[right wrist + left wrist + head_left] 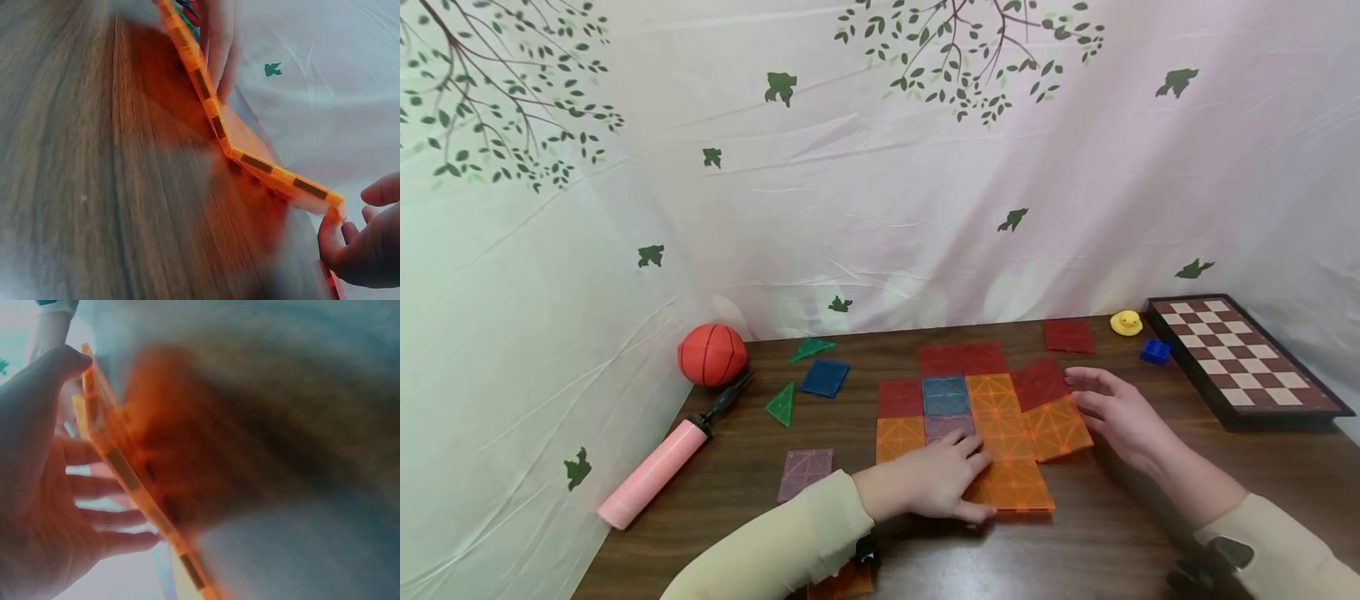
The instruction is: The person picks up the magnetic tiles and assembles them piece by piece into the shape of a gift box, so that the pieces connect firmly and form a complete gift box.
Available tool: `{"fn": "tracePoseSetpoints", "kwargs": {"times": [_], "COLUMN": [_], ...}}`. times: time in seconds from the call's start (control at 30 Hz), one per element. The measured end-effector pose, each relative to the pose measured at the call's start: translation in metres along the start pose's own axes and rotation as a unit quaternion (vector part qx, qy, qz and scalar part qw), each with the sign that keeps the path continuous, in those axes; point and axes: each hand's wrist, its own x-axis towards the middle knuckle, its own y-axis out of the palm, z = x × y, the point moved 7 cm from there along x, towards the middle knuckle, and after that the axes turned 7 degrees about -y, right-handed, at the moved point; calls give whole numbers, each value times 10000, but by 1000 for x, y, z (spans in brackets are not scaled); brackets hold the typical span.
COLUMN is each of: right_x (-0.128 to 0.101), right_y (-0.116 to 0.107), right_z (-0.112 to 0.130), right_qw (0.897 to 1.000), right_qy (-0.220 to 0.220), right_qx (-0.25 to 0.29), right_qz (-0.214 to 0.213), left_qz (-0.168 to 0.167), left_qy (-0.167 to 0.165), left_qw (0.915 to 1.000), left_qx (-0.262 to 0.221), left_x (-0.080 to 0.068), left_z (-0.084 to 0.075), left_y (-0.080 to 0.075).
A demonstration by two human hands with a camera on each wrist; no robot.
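A flat patch of joined see-through magnetic tiles lies on the wooden table: orange tiles (1011, 437), red tiles (962, 360), a blue tile (946, 395) and a purple tile (947, 427). My left hand (943, 475) rests on the patch near its front edge, fingers spread, thumb by the orange rim (119, 469). At the patch's right side, my right hand (1116, 412) touches the edge of a tilted red tile (1040, 383) and orange tile (1060, 428) with loosely bent fingers. The right wrist view shows the orange edge (281, 175) bent upward at a seam toward that hand.
Loose green triangles (781, 405), a blue square (825, 378) and a purple square (805, 474) lie to the left. Beyond them are a red ball (712, 355) and a pink pump (655, 473). A checkerboard (1247, 354), yellow duck (1126, 322) and blue brick (1155, 351) sit at the right.
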Motion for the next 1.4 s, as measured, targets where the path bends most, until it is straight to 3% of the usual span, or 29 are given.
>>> {"fn": "tracePoseSetpoints", "kwargs": {"times": [0.17, 0.33, 0.47, 0.6, 0.8, 0.97, 1.07, 1.4], "right_x": [4, 9, 12, 14, 17, 17, 17, 15], "right_y": [8, 15, 20, 25, 35, 40, 42, 46], "right_z": [0, 0, -1, -6, -9, -9, -9, -7], "right_qw": [9994, 9974, 9952, 9956, 9964, 9974, 9981, 9989], "right_qy": [-11, -38, -28, 127, 177, 135, 95, -17], "right_qx": [339, 711, 946, 864, 668, 468, 343, 94], "right_qz": [5, 90, 234, 330, 494, 530, 513, 469], "left_qz": [30, -524, -1447, -2404, -3178, -3404, -3349, -2823], "left_qy": [385, 676, 849, 967, 581, 71, -175, -669], "left_qw": [9945, 9884, 9818, 9653, 9426, 9231, 9181, 9346], "left_qx": [-977, -1252, -892, -314, 846, 1790, 2113, 2060], "left_x": [-2, -4, -8, -15, -25, -30, -31, -27], "left_z": [4, 6, 4, -4, -22, -36, -41, -38], "left_y": [-10, -28, -42, -51, -55, -53, -49, -44]}}
